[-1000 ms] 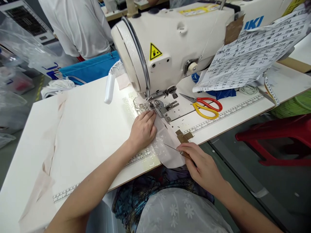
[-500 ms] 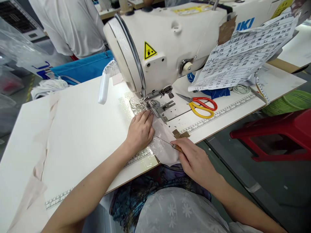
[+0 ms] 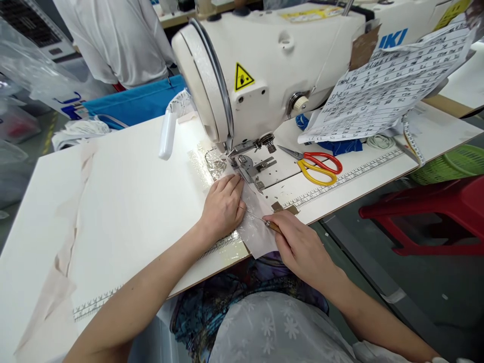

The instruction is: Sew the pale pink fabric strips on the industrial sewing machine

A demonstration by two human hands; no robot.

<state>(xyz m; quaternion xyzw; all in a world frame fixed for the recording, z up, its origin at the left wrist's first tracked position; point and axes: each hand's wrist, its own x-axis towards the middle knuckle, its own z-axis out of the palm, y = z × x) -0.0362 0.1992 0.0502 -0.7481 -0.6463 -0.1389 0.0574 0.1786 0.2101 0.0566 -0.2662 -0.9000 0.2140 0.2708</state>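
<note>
My left hand [image 3: 224, 205] presses a pale pink piece of fabric [image 3: 259, 237] down just in front of the sewing machine's needle area [image 3: 236, 162], fingers close together. The fabric runs from under the presser area to the table's front edge. Wrapped in my right hand [image 3: 298, 244] is an awl with a wooden handle [image 3: 274, 227]. Its thin metal shaft points left over the fabric, and the tip reaches my left thumb, where it is partly hidden. The white sewing machine [image 3: 264, 65] stands directly beyond my hands.
Scissors [image 3: 321, 168] with red and yellow handles lie right of the needle. Written paper sheets [image 3: 385, 91] lean by the machine. A long pale fabric strip [image 3: 71, 247] lies on the table's left. A red stool [image 3: 427, 212] and green basket [image 3: 449, 161] are at right. A person in white [image 3: 121, 40] is behind.
The whole view has shifted slightly, so the machine and table sit further right. The fabric's near end lies differently, with a pointed corner now showing at the table edge. Both hands keep their grips.
</note>
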